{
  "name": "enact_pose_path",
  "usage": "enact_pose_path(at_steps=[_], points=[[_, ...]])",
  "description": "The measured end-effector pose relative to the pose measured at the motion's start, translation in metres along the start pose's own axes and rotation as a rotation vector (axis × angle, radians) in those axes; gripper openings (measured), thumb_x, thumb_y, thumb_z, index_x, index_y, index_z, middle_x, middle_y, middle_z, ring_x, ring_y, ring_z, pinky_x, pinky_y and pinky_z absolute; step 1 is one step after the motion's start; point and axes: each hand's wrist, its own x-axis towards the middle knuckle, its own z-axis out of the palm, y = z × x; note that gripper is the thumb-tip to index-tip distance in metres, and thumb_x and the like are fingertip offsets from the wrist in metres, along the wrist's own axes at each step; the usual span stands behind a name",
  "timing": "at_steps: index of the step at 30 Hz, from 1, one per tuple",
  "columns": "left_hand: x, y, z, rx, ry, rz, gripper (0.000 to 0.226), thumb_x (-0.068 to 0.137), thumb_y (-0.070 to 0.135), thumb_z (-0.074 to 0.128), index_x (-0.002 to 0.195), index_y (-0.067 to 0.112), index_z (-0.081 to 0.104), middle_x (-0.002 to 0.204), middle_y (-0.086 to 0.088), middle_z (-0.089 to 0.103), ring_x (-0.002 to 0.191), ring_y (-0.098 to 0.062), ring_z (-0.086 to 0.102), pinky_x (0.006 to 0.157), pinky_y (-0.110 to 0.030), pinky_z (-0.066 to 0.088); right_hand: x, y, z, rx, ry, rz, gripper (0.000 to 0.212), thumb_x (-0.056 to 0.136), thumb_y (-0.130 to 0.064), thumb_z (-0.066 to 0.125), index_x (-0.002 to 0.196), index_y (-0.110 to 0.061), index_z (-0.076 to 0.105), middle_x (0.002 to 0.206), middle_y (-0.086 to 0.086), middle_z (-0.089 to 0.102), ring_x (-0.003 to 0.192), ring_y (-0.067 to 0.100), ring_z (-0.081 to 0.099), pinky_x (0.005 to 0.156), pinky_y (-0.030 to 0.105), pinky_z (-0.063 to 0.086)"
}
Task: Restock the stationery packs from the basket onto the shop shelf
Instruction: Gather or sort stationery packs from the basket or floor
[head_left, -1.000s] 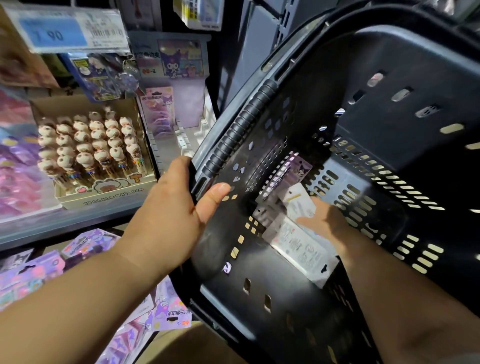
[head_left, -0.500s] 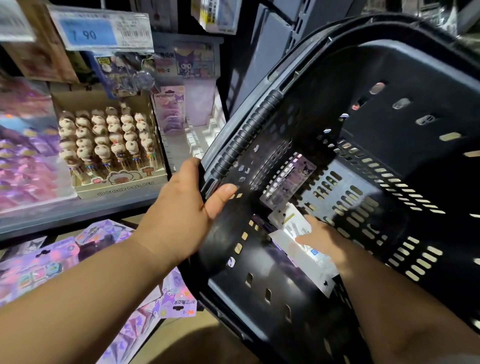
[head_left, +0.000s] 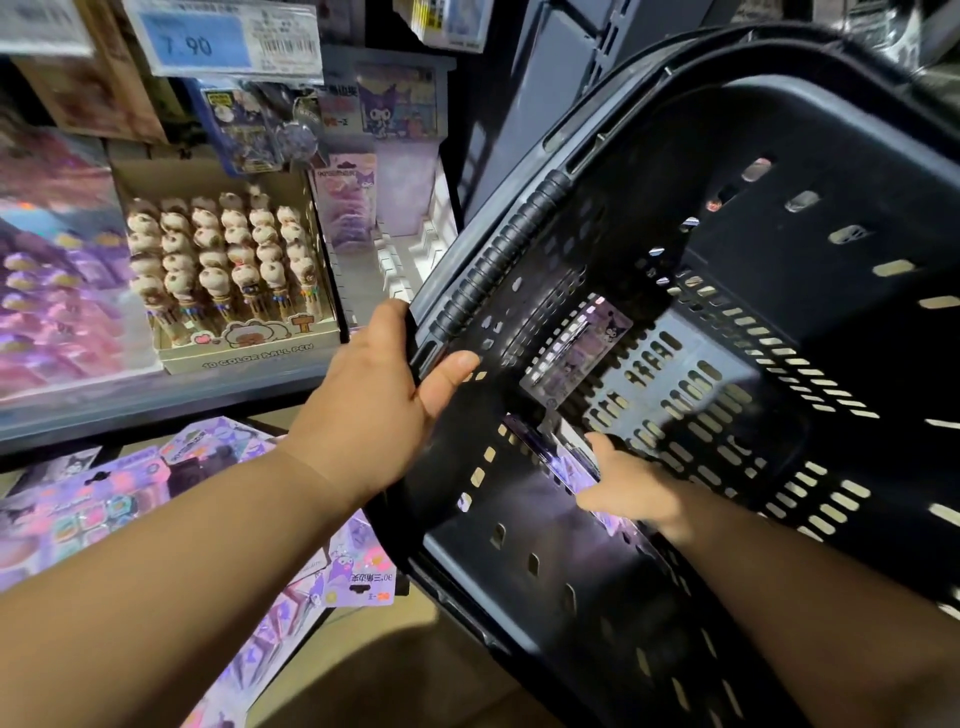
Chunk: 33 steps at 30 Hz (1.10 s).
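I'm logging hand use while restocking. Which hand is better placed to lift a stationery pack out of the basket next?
Right. The right hand is inside the basket, at the pack lying there; the left hand grips the rim, holding it tilted.

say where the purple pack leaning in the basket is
Head view, centre-right: the purple pack leans on the slotted wall of the basket, below its ribbed handle, right of the left hand, above the right hand.
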Motion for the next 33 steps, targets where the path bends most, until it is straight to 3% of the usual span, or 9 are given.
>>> enact_pose_path(at_steps=[3, 7, 11, 15, 19, 22, 26, 30, 33], points=[[-0.002, -0.005, 0.002, -0.006, 0.008, -0.001, 0.080, 0.068, 0.079, 0.032, 0.121, 0.020, 0.036, 0.113, -0.008, 0.056, 0.105, -0.032, 0.052, 0.091, -0.048, 0.045, 0.001, 0.005, 0.004, 0.022, 0.037, -0.005, 0.084, 0.079, -0.026, 0.065, 0.148, -0.017, 0.019, 0.130, 0.010, 0.052, 0.109, 0.024, 0.053, 0.086, 0.027, 0.042], [-0.009, -0.013, 0.001, -0.036, -0.007, -0.010, 0.082, 0.069, 0.078, 0.034, 0.126, 0.020, 0.037, 0.122, -0.009, 0.056, 0.113, -0.031, 0.051, 0.097, -0.044, 0.042, -0.007, 0.007, 0.000, -0.030, 0.086, 0.010, 0.059, 0.079, -0.020, 0.064, 0.131, -0.012, 0.036, 0.122, 0.010, 0.056, 0.103, 0.025, 0.056, 0.089, 0.035, 0.049], [-0.014, -0.017, -0.004, -0.043, -0.015, -0.034, 0.079, 0.071, 0.071, 0.038, 0.128, 0.016, 0.038, 0.127, -0.012, 0.053, 0.119, -0.031, 0.048, 0.100, -0.041, 0.039, -0.015, -0.001, -0.018, -0.048, -0.019, 0.031, 0.076, 0.083, -0.029, 0.070, 0.144, -0.011, 0.028, 0.142, 0.014, 0.043, 0.127, 0.029, 0.046, 0.102, 0.035, 0.042], [-0.016, -0.025, -0.005, -0.080, -0.048, -0.034, 0.082, 0.066, 0.078, 0.034, 0.121, 0.018, 0.039, 0.123, -0.012, 0.057, 0.115, -0.032, 0.050, 0.099, -0.044, 0.041, -0.015, -0.013, -0.040, 0.003, -0.053, -0.051, 0.096, 0.068, -0.042, 0.080, 0.146, -0.014, 0.030, 0.144, 0.009, 0.046, 0.127, 0.026, 0.048, 0.104, 0.038, 0.042], [-0.023, -0.015, -0.006, -0.090, -0.062, -0.017, 0.079, 0.068, 0.082, 0.031, 0.113, 0.018, 0.040, 0.113, -0.011, 0.060, 0.108, -0.033, 0.053, 0.094, -0.047, 0.043, -0.044, -0.038, -0.075, 0.101, -0.088, -0.184, 0.093, 0.055, -0.051, 0.080, 0.136, -0.025, 0.042, 0.131, 0.002, 0.058, 0.113, 0.016, 0.058, 0.101, 0.038, 0.046], [-0.022, 0.013, -0.006, -0.049, -0.075, -0.022, 0.057, 0.083, 0.069, 0.037, 0.107, 0.017, 0.038, 0.108, -0.013, 0.056, 0.107, -0.035, 0.050, 0.092, -0.045, 0.042, -0.088, -0.055, -0.106, 0.192, -0.093, -0.257, 0.068, 0.076, -0.036, 0.078, 0.131, -0.010, 0.048, 0.119, 0.018, 0.063, 0.100, 0.017, 0.059, 0.086, 0.025, 0.047], [-0.015, 0.044, -0.005, -0.010, -0.099, -0.049, 0.048, 0.090, 0.062, 0.042, 0.097, 0.016, 0.034, 0.109, -0.018, 0.056, 0.108, -0.038, 0.050, 0.090, -0.044, 0.042, -0.122, -0.054, -0.124, 0.491, -0.097, -0.357, 0.055, 0.082, -0.001, 0.068, 0.129, -0.020, 0.049, 0.125, 0.005, 0.063, 0.111, 0.013, 0.062, 0.095, 0.027, 0.049], [-0.009, 0.037, -0.008, -0.007, -0.113, -0.107, 0.050, 0.087, 0.069, 0.040, 0.094, 0.020, 0.034, 0.102, -0.011, 0.058, 0.104, -0.037, 0.052, 0.090, -0.048, 0.044, -0.147, -0.057, -0.131, 0.710, -0.127, -0.428, 0.057, 0.074, 0.005, 0.067, 0.126, -0.011, 0.050, 0.096, -0.004, 0.074, 0.082, 0.002, 0.069, 0.067, 0.016, 0.053], [-0.004, 0.036, -0.016, 0.001, -0.099, -0.124, 0.047, 0.090, 0.063, 0.042, 0.092, 0.016, 0.034, 0.091, -0.006, 0.052, 0.093, -0.032, 0.049, 0.080, -0.041, 0.041, -0.157, -0.054, -0.132, 0.881, -0.120, -0.439, 0.049, 0.070, -0.004, 0.066, 0.118, -0.003, 0.057, 0.091, 0.005, 0.075, 0.084, 0.018, 0.072, 0.077, 0.036, 0.057]])
